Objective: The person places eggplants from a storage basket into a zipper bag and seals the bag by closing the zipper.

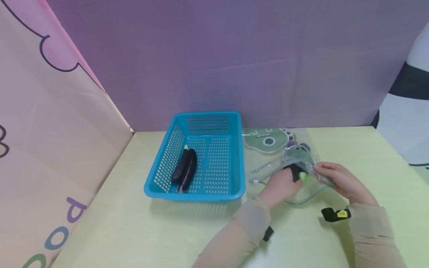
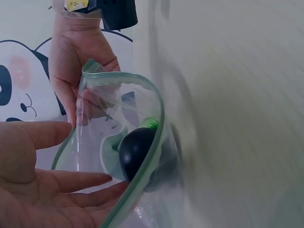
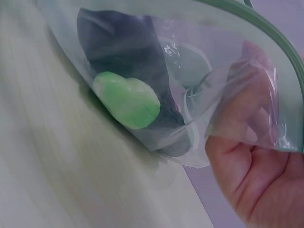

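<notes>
A clear zip bag (image 1: 273,163) with a green zip edge and a cartoon print lies right of the basket. My right hand (image 1: 342,182) pinches its edge; in the right wrist view some fingers (image 3: 251,90) show through the plastic. My left hand (image 1: 281,188) is at the bag's mouth, and in the left wrist view its fingers (image 2: 85,180) are extended and spread. Inside the bag is a dark eggplant (image 2: 135,154) with a bright green piece (image 3: 128,99) at its end. Two more eggplants (image 1: 189,169) lie side by side in the blue basket (image 1: 242,160).
The basket stands on a pale yellow table (image 1: 110,223), just left of the bag. A purple panel (image 1: 218,63) rises along the table's back edge. A printed side panel (image 1: 60,130) stands at the left, and another with a panda print (image 1: 409,123) at the right.
</notes>
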### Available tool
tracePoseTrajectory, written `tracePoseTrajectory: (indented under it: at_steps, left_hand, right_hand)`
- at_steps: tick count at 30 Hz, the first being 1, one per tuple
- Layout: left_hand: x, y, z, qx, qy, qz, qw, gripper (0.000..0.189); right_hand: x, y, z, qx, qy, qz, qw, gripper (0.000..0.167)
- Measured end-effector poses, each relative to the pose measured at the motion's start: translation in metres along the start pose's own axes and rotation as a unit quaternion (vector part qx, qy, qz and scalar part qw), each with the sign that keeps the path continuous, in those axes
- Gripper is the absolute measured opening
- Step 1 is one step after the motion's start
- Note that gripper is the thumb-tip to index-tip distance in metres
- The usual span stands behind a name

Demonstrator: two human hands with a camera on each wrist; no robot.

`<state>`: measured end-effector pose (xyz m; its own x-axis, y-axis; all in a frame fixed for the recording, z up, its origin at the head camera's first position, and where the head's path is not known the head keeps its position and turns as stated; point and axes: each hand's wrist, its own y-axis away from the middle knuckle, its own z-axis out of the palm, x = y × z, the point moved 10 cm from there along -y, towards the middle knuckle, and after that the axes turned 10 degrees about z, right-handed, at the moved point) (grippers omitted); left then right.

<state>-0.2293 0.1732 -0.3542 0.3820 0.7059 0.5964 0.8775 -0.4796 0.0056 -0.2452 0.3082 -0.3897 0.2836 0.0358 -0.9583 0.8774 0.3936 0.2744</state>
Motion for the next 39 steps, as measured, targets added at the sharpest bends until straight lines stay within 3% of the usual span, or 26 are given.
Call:
tracePoseTrajectory:
  at_steps: [7,16,22,39]
  left_hand:
    - [0.006,0.005,-0.008,-0.002,-0.046,0.014,0.9988,0.041]
    - [0.009,0.012,-0.016,0.001,-0.040,0.034,0.9986,0.039]
    - [0.008,0.015,-0.023,0.013,-0.020,0.027,0.9994,0.035]
    - [0.012,0.022,-0.046,0.052,-0.043,0.039,0.9970,0.030]
  right_hand:
    - [-0.001,0.000,0.001,-0.005,0.001,-0.005,1.0000,0.034]
    - [-0.002,0.000,0.004,-0.016,-0.008,-0.009,0.9998,0.033]
    - [-0.002,0.000,0.002,-0.007,0.006,-0.010,0.9999,0.033]
    - [0.001,0.000,-0.001,-0.001,-0.001,0.011,0.9999,0.033]
